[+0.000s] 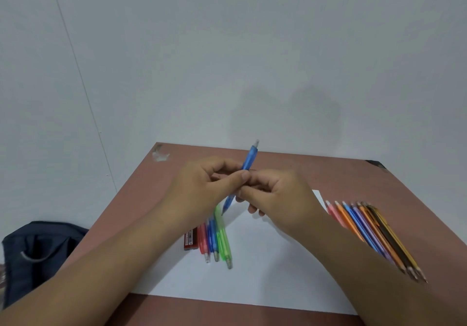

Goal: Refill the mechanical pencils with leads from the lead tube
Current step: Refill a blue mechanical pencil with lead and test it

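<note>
Both hands meet on one blue mechanical pencil (249, 164), held in the air above the white sheet of paper (255, 270). The left hand (202, 186) has its grip pinched on the barrel, thumb pressed against the pencil's middle and fingers curled behind it. The right hand (280, 196) curls its fingers in at the same spot from the other side; its grip looks pressed together at the barrel, though exactly which fingertips touch the pencil cannot be told. The pencil is tilted, its clear cap end pointing up and away beyond the far edge of the paper, its dark tip pointing down toward the paper.

On the left part of the paper, under the left wrist, lies a small bunch of mechanical pencils (214, 239), red, blue and green, side by side with their cap ends toward the person. Just left of that bunch, touching the paper's left edge, lies a dark red lead tube (190, 241). Off the right edge of the paper, a row of coloured pencils (371, 229) lies on the brown table (379, 181), partly hidden by the right forearm. Well left of the paper, beyond the table's edge, sits a dark blue bag (38, 250).
</note>
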### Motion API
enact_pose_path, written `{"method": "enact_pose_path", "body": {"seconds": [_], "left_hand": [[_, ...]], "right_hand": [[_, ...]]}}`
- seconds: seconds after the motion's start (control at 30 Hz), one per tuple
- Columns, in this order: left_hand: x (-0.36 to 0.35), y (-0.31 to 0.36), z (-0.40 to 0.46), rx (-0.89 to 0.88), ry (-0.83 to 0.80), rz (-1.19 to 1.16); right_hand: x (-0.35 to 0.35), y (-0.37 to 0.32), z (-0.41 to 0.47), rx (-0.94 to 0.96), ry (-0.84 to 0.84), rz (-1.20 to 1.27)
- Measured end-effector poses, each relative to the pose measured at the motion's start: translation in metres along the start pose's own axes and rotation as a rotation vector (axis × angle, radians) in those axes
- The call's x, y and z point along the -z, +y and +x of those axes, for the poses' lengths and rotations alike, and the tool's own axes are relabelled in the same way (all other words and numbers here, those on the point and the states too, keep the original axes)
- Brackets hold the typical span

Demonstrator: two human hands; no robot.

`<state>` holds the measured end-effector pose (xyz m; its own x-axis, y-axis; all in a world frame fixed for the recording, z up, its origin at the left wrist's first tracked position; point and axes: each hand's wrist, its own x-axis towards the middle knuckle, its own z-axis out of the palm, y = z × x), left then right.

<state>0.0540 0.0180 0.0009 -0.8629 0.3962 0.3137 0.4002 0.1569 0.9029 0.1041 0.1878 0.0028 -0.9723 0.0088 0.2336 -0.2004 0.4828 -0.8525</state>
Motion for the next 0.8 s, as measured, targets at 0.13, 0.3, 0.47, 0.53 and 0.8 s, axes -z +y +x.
{"method": "enact_pose_path", "body": {"seconds": [0.13, 0.3, 0.47, 0.53, 0.8], "left_hand": [[0.002, -0.005, 0.001, -0.016, 0.024, 0.132], [0.006, -0.013, 0.003, -0.151, 0.022, 0.326], [0.007, -0.020, 0.007, -0.247, 0.024, 0.413], [0.009, -0.022, 0.008, -0.259, 0.032, 0.455], [0.025, -0.033, 0.012, -0.187, 0.001, 0.591]], "right_hand": [[0.008, 0.000, 0.003, 0.005, 0.132, -0.127], [0.025, -0.002, 0.004, 0.039, 0.281, 0.102], [0.022, -0.001, 0.003, 0.058, 0.264, 0.106], [0.023, 0.000, 0.004, 0.057, 0.283, 0.098], [0.042, 0.026, 0.010, -0.128, 0.081, -0.391]]}}
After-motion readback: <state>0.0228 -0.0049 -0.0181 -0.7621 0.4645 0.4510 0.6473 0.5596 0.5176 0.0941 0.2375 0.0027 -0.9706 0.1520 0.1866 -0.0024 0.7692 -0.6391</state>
